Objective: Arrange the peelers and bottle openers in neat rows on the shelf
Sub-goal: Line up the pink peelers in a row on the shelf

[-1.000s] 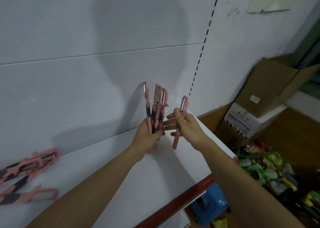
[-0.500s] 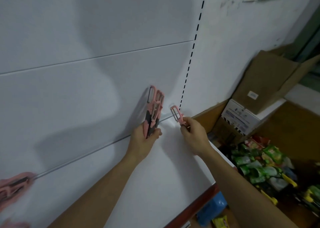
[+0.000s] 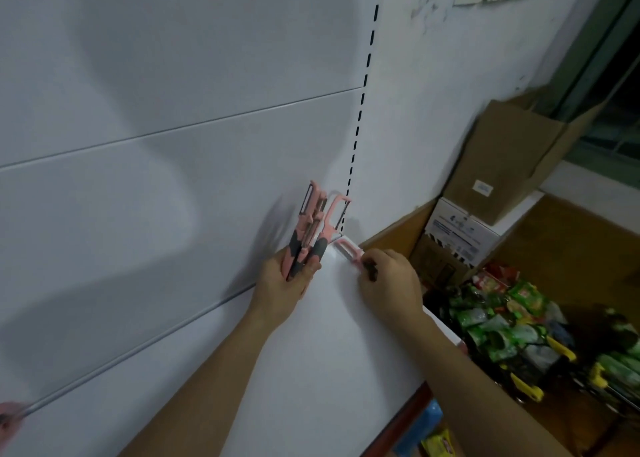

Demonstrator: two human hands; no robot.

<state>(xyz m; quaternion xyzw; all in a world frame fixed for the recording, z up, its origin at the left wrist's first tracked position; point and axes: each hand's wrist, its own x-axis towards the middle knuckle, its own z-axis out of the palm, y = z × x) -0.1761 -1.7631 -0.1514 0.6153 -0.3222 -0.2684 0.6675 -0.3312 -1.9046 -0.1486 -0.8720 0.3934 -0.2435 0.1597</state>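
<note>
We see a bundle of peelers, pink plastic with dark grey rubbery grips and thin metal blades, standing upright in the left hand; its fingers are curled round the grips, and the blade ends fan out above the knuckles. Just to the right a single peeler of the same make lies flat on the shelf, its head pointing toward the back corner; the right hand pinches its dark handle end, fingers bent over it. The shelf is smooth and white with a red front edge; behind both hands rises a white panelled back wall with a slotted upright. Right of the right hand stand a brown cardboard box and a white printed carton; below them lie glossy green packets. Far left of the left hand, something pink and blurred shows at the frame's edge; we cannot tell what it is.
</note>
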